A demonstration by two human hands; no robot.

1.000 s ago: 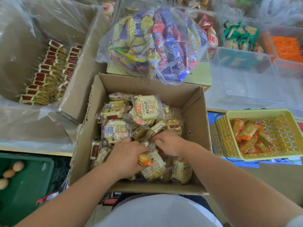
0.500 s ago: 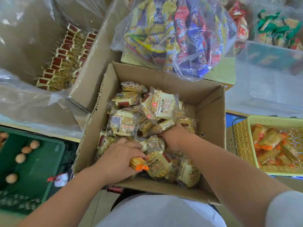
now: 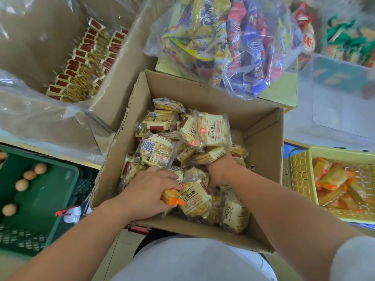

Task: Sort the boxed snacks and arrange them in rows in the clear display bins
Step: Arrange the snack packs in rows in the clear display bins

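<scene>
An open cardboard box (image 3: 261,126) in front of me holds several cream and yellow snack packets (image 3: 205,128). My left hand (image 3: 146,189) is at the box's near left and grips an orange-ended packet (image 3: 171,197). My right hand (image 3: 220,169) is dug into the pile at the middle of the box; its fingers are buried under packets and hidden. A clear display bin (image 3: 334,118) stands at the right rear.
A yellow basket (image 3: 300,173) with orange packets sits right of the box. At the left is a green crate (image 3: 46,191) with eggs. A larger carton (image 3: 121,63) with rows of red-ended packets stands at rear left. A plastic bag of colourful snacks (image 3: 233,43) lies behind the box.
My right hand has pushed deeper into the pile until its fingers vanished. My left hand keeps its hold on the orange-ended packet. The view has shifted left and down.
</scene>
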